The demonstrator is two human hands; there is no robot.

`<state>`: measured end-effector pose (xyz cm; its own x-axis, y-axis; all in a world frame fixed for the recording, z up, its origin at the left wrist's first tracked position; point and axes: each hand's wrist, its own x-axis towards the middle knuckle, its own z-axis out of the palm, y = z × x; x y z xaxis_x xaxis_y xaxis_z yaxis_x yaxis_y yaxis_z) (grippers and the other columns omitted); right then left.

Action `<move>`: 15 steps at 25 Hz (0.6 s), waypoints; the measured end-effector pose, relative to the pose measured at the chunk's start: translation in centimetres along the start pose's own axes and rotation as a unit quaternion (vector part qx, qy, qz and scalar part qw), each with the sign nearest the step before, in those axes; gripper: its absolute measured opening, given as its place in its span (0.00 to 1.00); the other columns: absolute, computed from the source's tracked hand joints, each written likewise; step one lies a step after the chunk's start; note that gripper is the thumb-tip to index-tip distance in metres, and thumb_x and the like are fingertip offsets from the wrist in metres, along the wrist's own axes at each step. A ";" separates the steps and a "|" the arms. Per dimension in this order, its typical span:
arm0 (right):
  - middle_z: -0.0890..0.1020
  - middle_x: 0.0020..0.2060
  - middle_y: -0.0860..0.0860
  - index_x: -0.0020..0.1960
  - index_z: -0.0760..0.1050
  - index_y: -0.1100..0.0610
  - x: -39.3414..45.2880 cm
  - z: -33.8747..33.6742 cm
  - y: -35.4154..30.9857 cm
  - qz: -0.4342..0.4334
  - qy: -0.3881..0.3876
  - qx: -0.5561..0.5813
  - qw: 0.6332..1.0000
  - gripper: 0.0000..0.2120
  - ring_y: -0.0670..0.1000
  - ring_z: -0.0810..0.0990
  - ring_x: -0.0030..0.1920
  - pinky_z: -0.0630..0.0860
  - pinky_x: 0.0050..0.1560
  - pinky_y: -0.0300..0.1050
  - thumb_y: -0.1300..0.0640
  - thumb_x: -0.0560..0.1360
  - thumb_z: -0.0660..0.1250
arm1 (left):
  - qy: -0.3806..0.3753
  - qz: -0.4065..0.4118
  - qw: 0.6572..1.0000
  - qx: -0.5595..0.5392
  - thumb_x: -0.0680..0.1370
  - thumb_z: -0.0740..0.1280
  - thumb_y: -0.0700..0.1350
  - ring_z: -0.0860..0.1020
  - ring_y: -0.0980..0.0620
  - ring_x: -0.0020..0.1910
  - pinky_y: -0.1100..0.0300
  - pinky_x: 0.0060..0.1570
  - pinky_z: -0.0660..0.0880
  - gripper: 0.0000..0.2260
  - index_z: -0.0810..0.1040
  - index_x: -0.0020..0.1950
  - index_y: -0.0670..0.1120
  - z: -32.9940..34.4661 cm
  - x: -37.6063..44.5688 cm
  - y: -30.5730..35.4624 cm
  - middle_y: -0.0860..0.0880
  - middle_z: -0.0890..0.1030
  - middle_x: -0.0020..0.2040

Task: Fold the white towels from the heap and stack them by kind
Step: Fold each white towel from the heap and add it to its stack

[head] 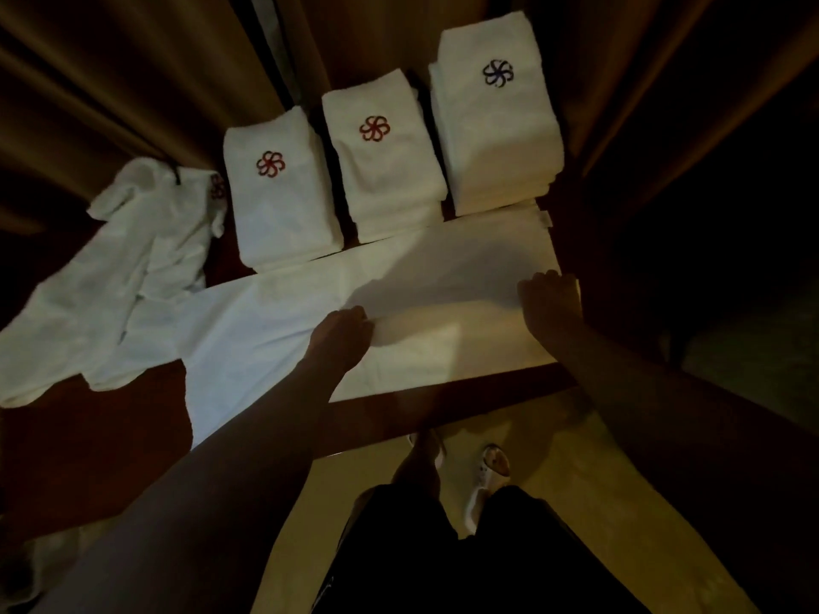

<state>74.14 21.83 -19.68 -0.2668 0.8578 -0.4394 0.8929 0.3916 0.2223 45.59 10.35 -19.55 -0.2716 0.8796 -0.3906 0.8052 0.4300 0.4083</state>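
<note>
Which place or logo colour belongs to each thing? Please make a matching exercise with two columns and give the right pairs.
Things:
1. tallest towel stack
2. middle towel stack
3. unfolded towel heap
4. spread towel

Descriptions:
A. crumpled at the table's left end
B. red logo on top
C. flat under both hands
D. dark blue logo on top

Pairs: 1-D, 2-B, 3-A, 4-C. The left hand and right hand are on the spread towel.
</note>
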 end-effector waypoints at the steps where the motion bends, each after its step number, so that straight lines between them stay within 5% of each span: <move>1: 0.76 0.58 0.54 0.59 0.72 0.55 0.5 0.3 -0.3 0.002 0.000 0.009 1.000 0.12 0.57 0.72 0.61 0.65 0.65 0.55 0.61 0.77 0.58 | -0.035 0.002 0.999 -0.023 0.82 0.57 0.44 0.80 0.42 0.47 0.51 0.46 0.78 0.13 0.80 0.51 0.41 0.3 0.4 -0.3 0.42 0.79 0.50; 4: 0.74 0.61 0.55 0.63 0.69 0.55 1.5 1.3 -0.9 0.015 -0.002 0.023 1.000 0.15 0.58 0.69 0.64 0.62 0.68 0.56 0.61 0.78 0.58 | -0.058 -0.016 0.997 -0.039 0.81 0.56 0.46 0.79 0.44 0.49 0.51 0.49 0.77 0.13 0.78 0.52 0.42 0.8 1.5 -0.7 0.45 0.78 0.52; 10: 0.65 0.69 0.63 0.72 0.63 0.59 1.6 2.7 -2.2 0.020 0.064 0.087 0.994 0.25 0.62 0.58 0.73 0.47 0.73 0.60 0.65 0.75 0.61 | -0.023 0.082 0.995 0.054 0.78 0.64 0.43 0.73 0.44 0.56 0.52 0.52 0.73 0.12 0.72 0.60 0.43 2.1 1.5 -1.2 0.43 0.76 0.56; 12: 0.68 0.67 0.66 0.69 0.68 0.61 1.0 2.6 -3.3 -0.011 0.097 0.113 0.989 0.26 0.64 0.63 0.70 0.58 0.71 0.61 0.67 0.71 0.64 | -0.024 0.076 0.995 0.054 0.78 0.63 0.43 0.73 0.45 0.57 0.52 0.53 0.73 0.13 0.72 0.63 0.44 2.3 0.9 -1.4 0.44 0.75 0.58; 15: 0.79 0.53 0.65 0.57 0.76 0.62 -0.9 2.0 -5.5 -0.143 0.073 0.143 0.977 0.19 0.63 0.71 0.57 0.79 0.48 0.56 0.62 0.67 0.61 | -0.027 0.055 0.997 0.055 0.78 0.65 0.44 0.70 0.44 0.62 0.50 0.57 0.73 0.19 0.69 0.69 0.46 2.5 -0.9 -1.6 0.44 0.73 0.63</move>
<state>70.20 18.30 -22.22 -0.5511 0.7729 -0.3146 0.8330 0.5318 -0.1525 45.89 8.39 -21.92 -0.1520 0.9071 -0.3926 0.8820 0.3038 0.3603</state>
